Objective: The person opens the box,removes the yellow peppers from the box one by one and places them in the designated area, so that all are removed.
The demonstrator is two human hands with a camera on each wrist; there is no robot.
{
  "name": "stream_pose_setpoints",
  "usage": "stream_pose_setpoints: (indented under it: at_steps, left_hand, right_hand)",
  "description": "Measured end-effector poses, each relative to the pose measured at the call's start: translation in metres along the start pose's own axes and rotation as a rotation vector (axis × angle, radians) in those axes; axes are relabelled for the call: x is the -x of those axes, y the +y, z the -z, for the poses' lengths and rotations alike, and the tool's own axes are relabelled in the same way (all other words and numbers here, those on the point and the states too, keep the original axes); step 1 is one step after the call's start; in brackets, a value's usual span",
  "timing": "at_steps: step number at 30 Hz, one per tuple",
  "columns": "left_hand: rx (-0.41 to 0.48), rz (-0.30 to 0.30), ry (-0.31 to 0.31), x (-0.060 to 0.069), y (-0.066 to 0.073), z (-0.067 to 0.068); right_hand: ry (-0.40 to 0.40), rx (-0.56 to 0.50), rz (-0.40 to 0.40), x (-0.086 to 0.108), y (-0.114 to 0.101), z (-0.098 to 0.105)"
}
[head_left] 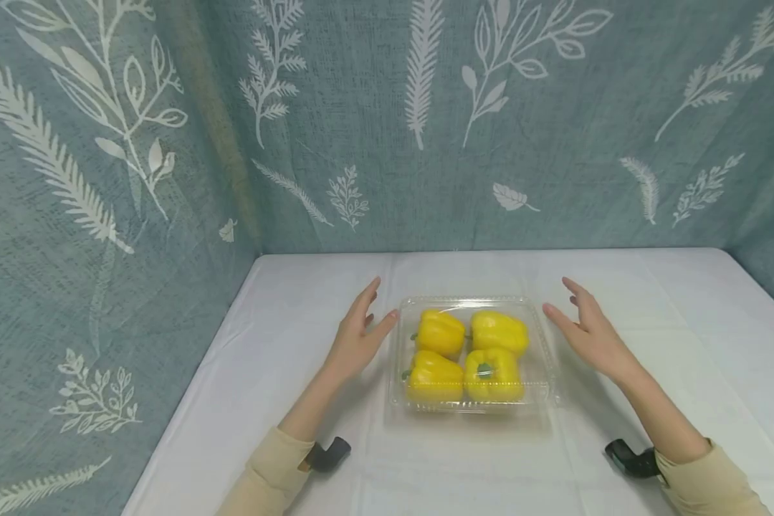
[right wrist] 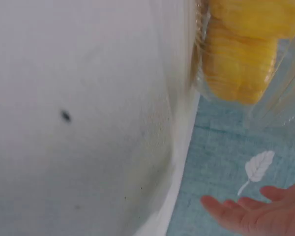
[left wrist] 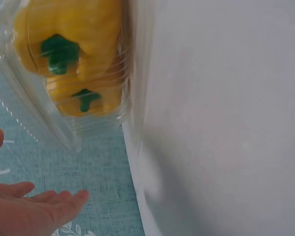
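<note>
A clear plastic clamshell box (head_left: 396, 358) lies on the table with several yellow bell peppers (head_left: 495, 376) inside. Its transparent lid covers them; whether it is fastened I cannot tell. My left hand (head_left: 353, 344) hovers just beyond the box's left side, fingers extended and thumb apart, holding nothing. On the opposite side my right hand (head_left: 596, 340) is raised in the same way, empty, a short gap from the box. Two green pepper stems (left wrist: 60, 54) show through the plastic in the left wrist view. The right wrist view has the right hand's fingers (right wrist: 226, 211) spread loosely below the box.
A white cloth (head_left: 297, 301) covers the table. Behind it and along the left hangs a blue-green curtain (head_left: 361, 143) with white leaf prints. A dark wrist device (head_left: 329, 455) sits by the left cuff, and another dark device (head_left: 632, 459) by the right cuff.
</note>
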State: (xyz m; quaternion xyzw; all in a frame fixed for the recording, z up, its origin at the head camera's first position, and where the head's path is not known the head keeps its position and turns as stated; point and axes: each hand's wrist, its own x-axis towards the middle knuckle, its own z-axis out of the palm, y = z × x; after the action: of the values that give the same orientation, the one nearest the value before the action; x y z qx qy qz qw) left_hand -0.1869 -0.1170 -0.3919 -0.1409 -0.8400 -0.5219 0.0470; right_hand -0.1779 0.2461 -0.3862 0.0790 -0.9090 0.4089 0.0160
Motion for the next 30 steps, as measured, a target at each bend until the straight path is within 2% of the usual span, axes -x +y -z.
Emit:
stream_pose_setpoints:
  at_steps: [4,11,22,30]
  left_hand:
    - [0.058,0.014,-0.044,0.005,0.000,-0.002]
    - [0.108,0.011,-0.150,0.012,0.001,-0.005]
    - [0.007,-0.002,-0.325,0.020,0.003,-0.008]
    - [-0.103,0.001,-0.377,0.025,0.005,-0.013]
  right_hand:
    - [-0.062,-0.055,0.001,0.003,-0.002,-0.002]
    - [-0.162,-0.148,0.079,0.010,-0.001,-0.007]
    - [-0.289,-0.174,0.124,0.022,-0.004,-0.011]
    - [-0.366,-0.198,0.194,0.028,-0.004,-0.013]
